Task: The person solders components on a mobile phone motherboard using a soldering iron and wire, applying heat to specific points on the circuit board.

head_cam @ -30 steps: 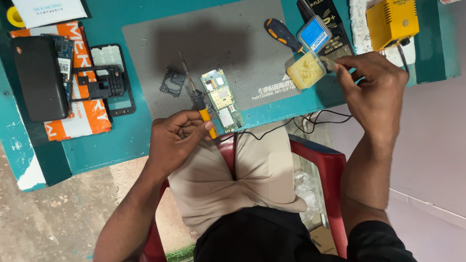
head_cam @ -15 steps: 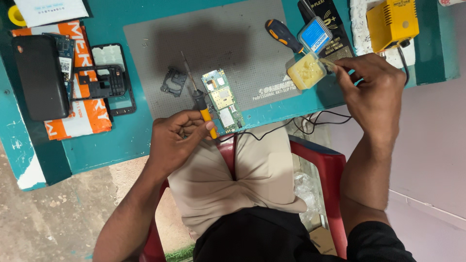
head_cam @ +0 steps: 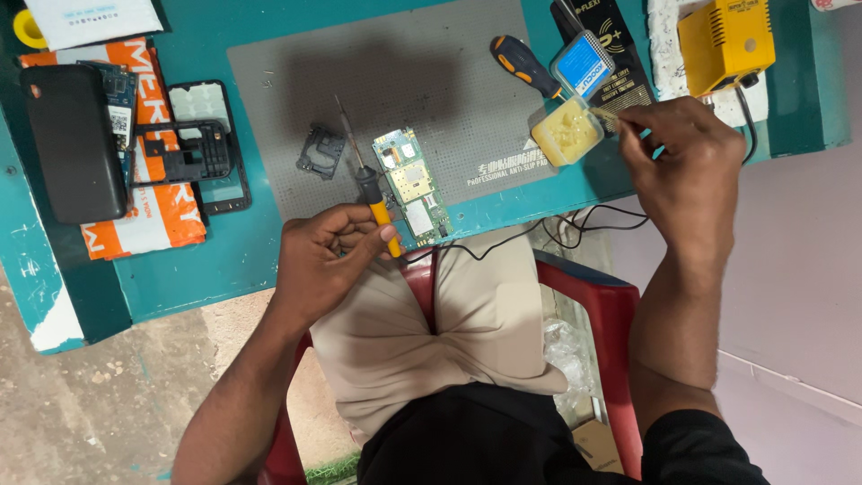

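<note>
My left hand grips a soldering iron by its yellow and black handle, tip pointing away over the grey mat. Beside the iron lies a green phone circuit board at the mat's near edge. My right hand pinches a thin stick whose end reaches into a small open tub of yellowish paste. The tub's blue lid stands hinged up behind it.
A small dark bracket lies on the mat. A screwdriver with a black and orange handle rests by the tub. A yellow soldering station sits far right. A black phone, phone frame and orange packet lie left. Red chair under me.
</note>
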